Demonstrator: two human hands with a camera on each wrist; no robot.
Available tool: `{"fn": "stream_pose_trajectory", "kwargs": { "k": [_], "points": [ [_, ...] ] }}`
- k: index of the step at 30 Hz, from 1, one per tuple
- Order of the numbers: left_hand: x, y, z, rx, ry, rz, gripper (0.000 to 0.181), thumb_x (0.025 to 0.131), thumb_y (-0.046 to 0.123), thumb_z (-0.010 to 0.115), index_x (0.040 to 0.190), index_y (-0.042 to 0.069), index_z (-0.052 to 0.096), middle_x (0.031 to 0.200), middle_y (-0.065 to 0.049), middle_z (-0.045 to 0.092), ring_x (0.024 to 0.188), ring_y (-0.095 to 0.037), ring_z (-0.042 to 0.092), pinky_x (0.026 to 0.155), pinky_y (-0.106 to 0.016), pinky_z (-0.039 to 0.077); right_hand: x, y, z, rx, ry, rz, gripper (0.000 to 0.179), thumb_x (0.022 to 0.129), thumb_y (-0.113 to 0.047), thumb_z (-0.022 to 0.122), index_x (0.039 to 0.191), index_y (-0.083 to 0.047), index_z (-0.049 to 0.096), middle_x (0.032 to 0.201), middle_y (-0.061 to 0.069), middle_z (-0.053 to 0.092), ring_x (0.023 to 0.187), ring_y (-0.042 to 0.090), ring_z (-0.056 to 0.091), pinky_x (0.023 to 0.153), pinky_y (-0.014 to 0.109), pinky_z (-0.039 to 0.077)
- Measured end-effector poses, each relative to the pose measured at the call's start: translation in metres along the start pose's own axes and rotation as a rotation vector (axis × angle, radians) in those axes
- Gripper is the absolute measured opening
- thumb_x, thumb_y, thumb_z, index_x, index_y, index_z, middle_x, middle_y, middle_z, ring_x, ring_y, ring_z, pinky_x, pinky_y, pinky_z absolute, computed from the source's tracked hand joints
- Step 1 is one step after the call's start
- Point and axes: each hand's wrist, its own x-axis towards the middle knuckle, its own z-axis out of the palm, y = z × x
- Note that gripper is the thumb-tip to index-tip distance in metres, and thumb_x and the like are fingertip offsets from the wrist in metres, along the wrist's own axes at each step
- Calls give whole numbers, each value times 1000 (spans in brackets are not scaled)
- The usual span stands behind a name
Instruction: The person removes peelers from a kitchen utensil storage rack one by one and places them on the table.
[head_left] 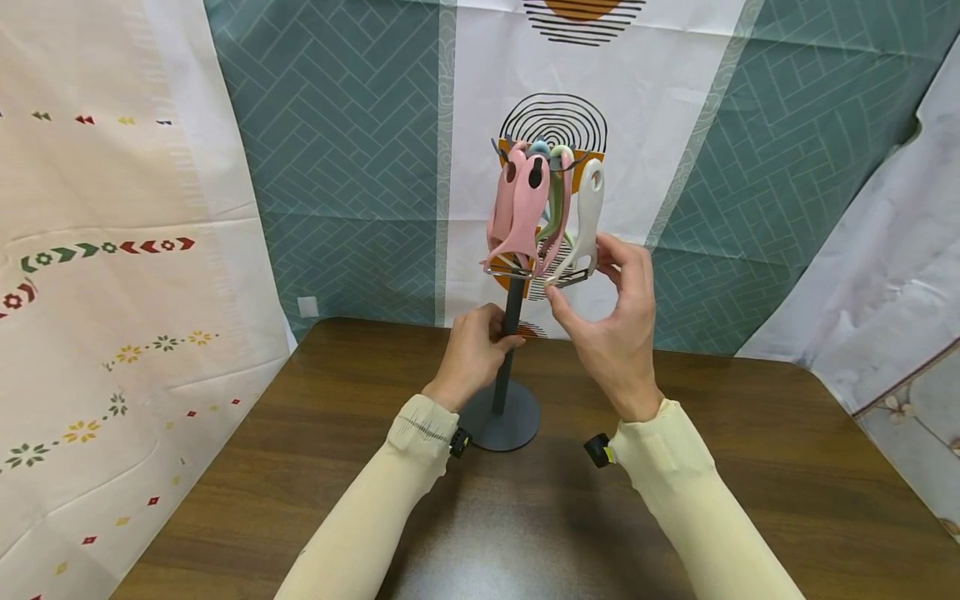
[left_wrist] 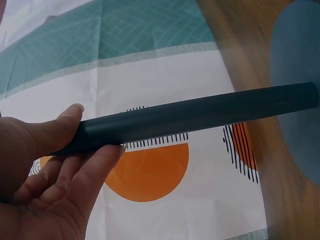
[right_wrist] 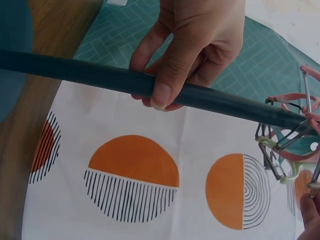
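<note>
A dark rotating-style rack stands upright, its post (head_left: 514, 304) rising from a round base (head_left: 517, 427). My left hand (head_left: 472, 350) grips the post below the hanging tools, thumb on one side and fingers on the other. My right hand (head_left: 621, 321) pinches a white peeler (head_left: 591, 204) near its blade end. The peeler's handle points up, its hole close to a hook tip. Pink peelers (head_left: 531, 204) and a green one (head_left: 555, 204) hang from the hooks beside it, blades down. In the right wrist view, peeler heads (right_wrist: 287, 132) cluster around the post's end.
The rack stands on a brown wooden table (head_left: 360, 400). Behind it hangs a patterned cloth (head_left: 345, 167) in teal and white with orange shapes. Another printed cloth (head_left: 112, 292) covers the left side.
</note>
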Motion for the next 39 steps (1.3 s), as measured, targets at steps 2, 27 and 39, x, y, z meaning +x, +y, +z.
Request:
{"fn": "stream_pose_trajectory", "kwargs": {
  "k": [2, 27, 39],
  "points": [
    [0, 0, 0, 1, 2, 3, 19, 88, 12, 81, 99, 1, 70, 87, -10, 76, 78, -19, 69, 71, -33, 53, -1, -2, -1, -6, 3, 6, 66, 76, -5, 87, 135, 2, 57, 125, 20, 55, 116, 20, 53, 106, 34, 49],
    [-2, 1, 0, 0, -2, -18, 18, 88, 13, 81, 100, 2, 71, 88, -11, 76, 81, -21, 70, 73, -34, 54, -9, -21, -17, -44, -5, 47, 60, 79, 4, 81, 133, 10, 55, 123, 28, 53, 115, 31, 52, 106, 31, 47],
    [-2, 1, 0, -19, -4, -25, 17, 89, 13, 80, 99, 2, 70, 86, -10, 76, 78, -20, 70, 70, -33, 55, -19, 18, -24, -89, -24, 46, 65, 79, -10, 85, 138, -5, 57, 125, 17, 55, 117, 20, 52, 106, 27, 46]
  ]
}}
